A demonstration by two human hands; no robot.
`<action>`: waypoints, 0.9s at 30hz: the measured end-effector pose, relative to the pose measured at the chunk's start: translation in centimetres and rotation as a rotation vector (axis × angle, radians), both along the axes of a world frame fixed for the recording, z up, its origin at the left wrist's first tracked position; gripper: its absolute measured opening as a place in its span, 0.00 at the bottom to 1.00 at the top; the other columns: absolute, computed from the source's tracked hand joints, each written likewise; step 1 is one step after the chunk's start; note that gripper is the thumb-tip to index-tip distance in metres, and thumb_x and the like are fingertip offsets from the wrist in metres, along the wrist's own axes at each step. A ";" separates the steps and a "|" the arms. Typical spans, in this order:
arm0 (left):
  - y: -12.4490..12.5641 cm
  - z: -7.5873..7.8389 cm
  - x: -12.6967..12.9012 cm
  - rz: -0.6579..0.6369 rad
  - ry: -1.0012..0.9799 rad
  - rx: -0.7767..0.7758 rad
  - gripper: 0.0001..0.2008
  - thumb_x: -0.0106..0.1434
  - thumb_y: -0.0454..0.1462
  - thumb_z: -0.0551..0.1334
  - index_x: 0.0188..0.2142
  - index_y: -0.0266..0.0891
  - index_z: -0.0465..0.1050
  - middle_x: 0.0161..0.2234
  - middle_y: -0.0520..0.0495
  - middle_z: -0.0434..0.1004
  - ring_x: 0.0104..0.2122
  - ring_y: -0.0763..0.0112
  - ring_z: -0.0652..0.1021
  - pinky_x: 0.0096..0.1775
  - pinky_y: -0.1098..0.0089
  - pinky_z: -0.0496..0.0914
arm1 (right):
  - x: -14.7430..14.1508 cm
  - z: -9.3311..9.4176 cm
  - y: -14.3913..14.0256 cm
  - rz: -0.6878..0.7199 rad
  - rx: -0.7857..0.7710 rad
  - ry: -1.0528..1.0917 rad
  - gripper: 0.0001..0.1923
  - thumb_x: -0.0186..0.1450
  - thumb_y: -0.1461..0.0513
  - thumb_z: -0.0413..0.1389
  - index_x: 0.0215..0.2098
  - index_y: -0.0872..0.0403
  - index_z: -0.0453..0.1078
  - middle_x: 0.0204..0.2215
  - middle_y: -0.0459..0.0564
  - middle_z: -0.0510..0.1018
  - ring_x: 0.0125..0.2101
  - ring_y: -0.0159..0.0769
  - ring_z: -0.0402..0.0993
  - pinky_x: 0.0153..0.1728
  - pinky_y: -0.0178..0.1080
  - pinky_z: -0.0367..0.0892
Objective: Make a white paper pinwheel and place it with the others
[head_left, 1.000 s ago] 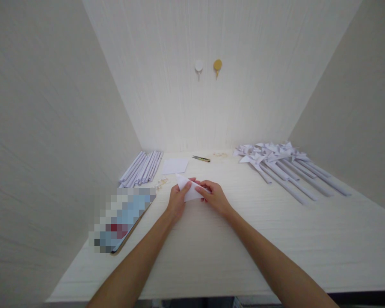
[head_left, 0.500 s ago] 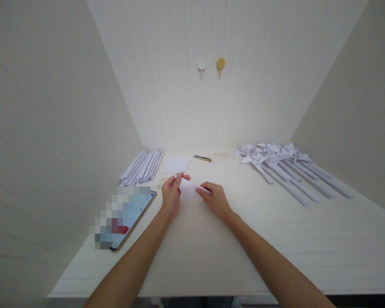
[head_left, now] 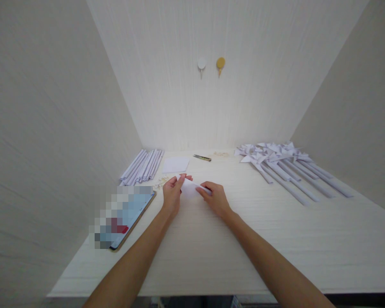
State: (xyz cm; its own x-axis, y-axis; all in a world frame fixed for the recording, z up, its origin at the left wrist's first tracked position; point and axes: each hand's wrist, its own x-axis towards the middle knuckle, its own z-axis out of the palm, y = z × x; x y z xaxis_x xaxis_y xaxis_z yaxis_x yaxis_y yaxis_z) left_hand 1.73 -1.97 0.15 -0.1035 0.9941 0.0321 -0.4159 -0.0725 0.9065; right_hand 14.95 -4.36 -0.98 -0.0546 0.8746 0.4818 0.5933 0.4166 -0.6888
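Near the middle of the frame my left hand (head_left: 172,194) and my right hand (head_left: 215,197) meet over a small folded sheet of white paper (head_left: 191,188), which lies low over the pale table (head_left: 276,239) between them. My left fingers are curled together and pinch the paper's left edge, thumb against fingertips; my right fingers are pressed together along its right edge, holding it from that side. Whether the paper rests fully on the table or is lifted a little I cannot tell. Just left of my left hand, toward the lower left of the frame, a tablet (head_left: 128,216) lies flat on the table, its screen blurred out. Above it, at the left of the table, a bundle of rolled paper sticks (head_left: 141,166) lies side by side, and beside them, just above my hands, sits a flat square of white paper (head_left: 176,164). A few small pale bits (head_left: 161,182) are scattered near my left fingertips. Further back, near the wall, lies a small cutter (head_left: 202,158). At the right of the frame a row of finished paper pinwheels (head_left: 276,164) lies well apart from my hands. Two round hooks (head_left: 211,63), one white and one gold, are on the back wall in the upper middle.
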 end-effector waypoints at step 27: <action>-0.2 0.0 0.0 -0.037 0.043 0.018 0.16 0.44 0.43 0.65 0.30 0.33 0.70 0.25 0.45 0.77 0.28 0.68 0.76 0.28 0.73 0.65 | -0.2 -0.9 0.1 -0.041 0.113 -0.118 0.09 0.60 0.60 0.50 0.27 0.54 0.69 0.25 0.49 0.74 0.26 0.32 0.68 0.29 0.34 0.61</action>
